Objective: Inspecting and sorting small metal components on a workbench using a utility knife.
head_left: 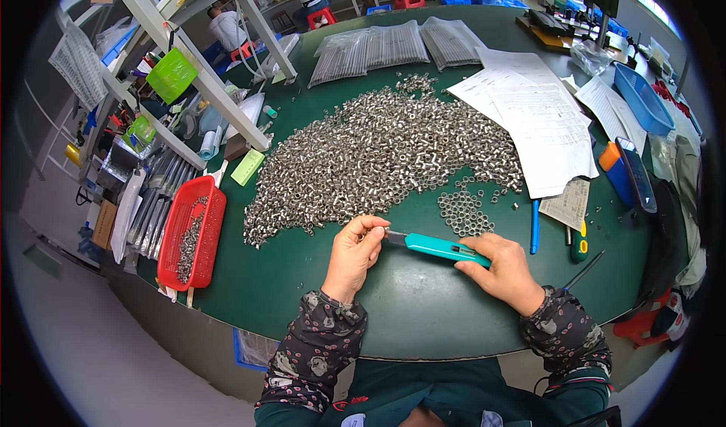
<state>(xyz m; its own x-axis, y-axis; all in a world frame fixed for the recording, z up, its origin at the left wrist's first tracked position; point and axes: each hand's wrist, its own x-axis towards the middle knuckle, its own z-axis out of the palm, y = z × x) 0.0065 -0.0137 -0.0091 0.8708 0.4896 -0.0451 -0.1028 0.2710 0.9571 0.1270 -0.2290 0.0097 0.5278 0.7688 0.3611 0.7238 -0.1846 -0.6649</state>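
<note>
Head view, looking down on a round green table [318,276] whose near edge curves just in front of the person's body. The right hand [503,268] is wrapped around the handle of a teal knife [439,247], fingers curled over it and thumb on top. The knife lies nearly level above the table, its short blade pointing left. The left hand [354,251] meets that blade tip, thumb and fingers pinched together on something too small to make out.

Both hands sit over a bare patch of green between the near rim and a wide heap of small metal nuts [378,155] spread across the middle. A smaller cluster of nuts [465,214] lies just beyond the right hand. Sheets of paper [529,117] cover the table to the right of the heap, with a blue pen [535,226] near their lower edge. A red basket [193,234] holding more metal parts sits at the left rim. Bagged metal rods [393,47] line the far side. Bare table lies left and right of the hands along the near edge.
</note>
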